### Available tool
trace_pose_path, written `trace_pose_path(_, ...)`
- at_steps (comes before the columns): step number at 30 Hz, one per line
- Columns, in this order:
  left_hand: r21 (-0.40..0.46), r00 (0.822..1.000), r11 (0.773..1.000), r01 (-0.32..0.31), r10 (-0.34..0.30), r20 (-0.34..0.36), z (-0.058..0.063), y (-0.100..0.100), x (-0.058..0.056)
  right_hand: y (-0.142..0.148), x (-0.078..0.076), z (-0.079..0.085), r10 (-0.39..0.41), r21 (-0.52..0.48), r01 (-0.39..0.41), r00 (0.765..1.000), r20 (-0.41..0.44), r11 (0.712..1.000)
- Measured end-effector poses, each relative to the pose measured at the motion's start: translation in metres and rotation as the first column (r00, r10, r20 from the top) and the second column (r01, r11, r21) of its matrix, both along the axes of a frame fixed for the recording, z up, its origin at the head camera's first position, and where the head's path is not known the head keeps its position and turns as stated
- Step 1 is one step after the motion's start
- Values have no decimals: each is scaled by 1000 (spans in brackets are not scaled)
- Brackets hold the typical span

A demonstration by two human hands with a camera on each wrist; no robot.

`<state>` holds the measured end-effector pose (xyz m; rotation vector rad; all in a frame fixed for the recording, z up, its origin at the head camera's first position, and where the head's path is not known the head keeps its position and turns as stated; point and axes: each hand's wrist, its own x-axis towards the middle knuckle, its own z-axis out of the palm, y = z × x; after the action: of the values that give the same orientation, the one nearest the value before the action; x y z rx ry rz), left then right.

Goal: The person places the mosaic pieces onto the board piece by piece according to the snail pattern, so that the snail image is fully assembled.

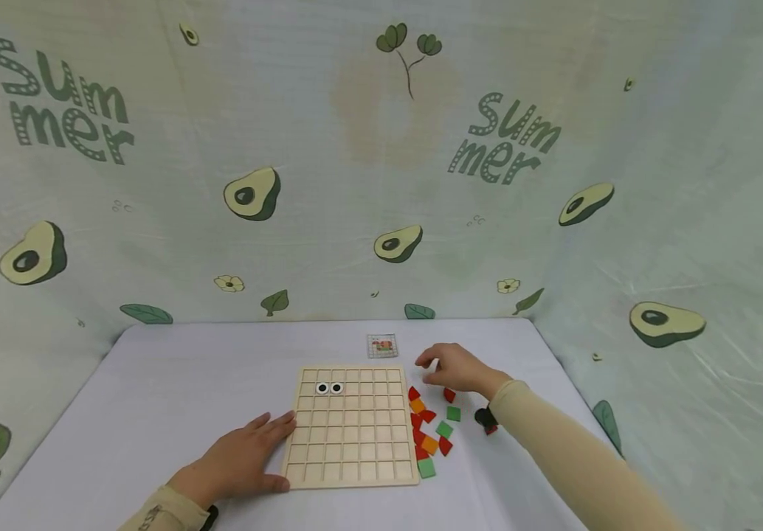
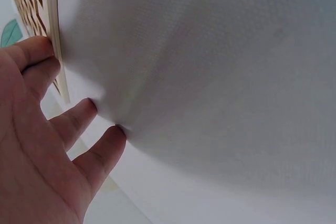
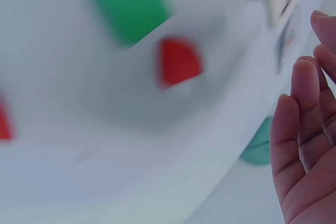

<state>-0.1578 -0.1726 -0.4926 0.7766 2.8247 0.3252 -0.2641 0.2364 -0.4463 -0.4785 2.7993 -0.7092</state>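
Observation:
A wooden grid board (image 1: pixel 342 435) lies on the white table, with two eye tiles (image 1: pixel 329 388) in its second row from the top. My left hand (image 1: pixel 242 457) rests at the board's left edge, fingers spread. In the left wrist view, two fingertips (image 2: pixel 44 45) touch the board's side and the others reach down to the cloth. Beyond the board's upper right, my right hand (image 1: pixel 457 367) hovers over the table with loosely bent fingers and nothing visible between them. Below it lie a red quarter-round piece (image 3: pixel 178 61) and a green square piece (image 3: pixel 131 6).
Several red, orange and green pieces (image 1: pixel 429 445) are scattered along the board's right side. Behind the board lies a small picture card (image 1: pixel 382 345) with a gridded figure. A printed cloth (image 1: pixel 328 280) hangs behind the table.

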Motion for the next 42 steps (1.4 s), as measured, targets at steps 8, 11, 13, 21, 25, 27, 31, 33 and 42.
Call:
trace_pose_path(8, 16, 1000, 1000, 22, -22, -19, 4, -3, 4, 47, 20, -29, -51, 38, 50, 998, 29, 998)
trace_pose_path(11, 17, 1000, 1000, 26, -26, -16, 6, -2, 5, 50, 23, -34, -38, 42, 38, 999, 6, 998)
trace_pose_path(13, 20, 1000, 999, 26, -26, -14, 7, -2, 5, 51, 23, -34, -22, 49, 23, 1000, -16, 999)
trace_pose_path(21, 23, 1000, 999, 30, -30, -10, 5, -2, 4, 54, 20, -38, -3, 102, 9, 998, -58, 995)
trace_pose_path(25, 23, 1000, 999, 24, -24, -3, 5, -2, 4, 55, 20, -39, -11, 92, 17, 998, -66, 996)
trace_pose_path(27, 20, 1000, 1000, 20, -20, -2, 5, -2, 4, 55, 20, -40, -5, 80, 10, 998, -68, 997)
trace_pose_path(31, 14, 1000, 1000, 18, -18, 1, 4, -1, 3, 55, 20, -41, 6, 47, -3, 999, -53, 999)
trace_pose_path(33, 12, 1000, 1000, 17, -17, 4, 4, -1, 3, 55, 21, -42, 8, 49, -5, 999, -50, 999)
trace_pose_path(42, 4, 1000, 1000, 14, -14, 3, 7, 1, 4, 55, 24, -42, -2, 72, 6, 998, -57, 997)
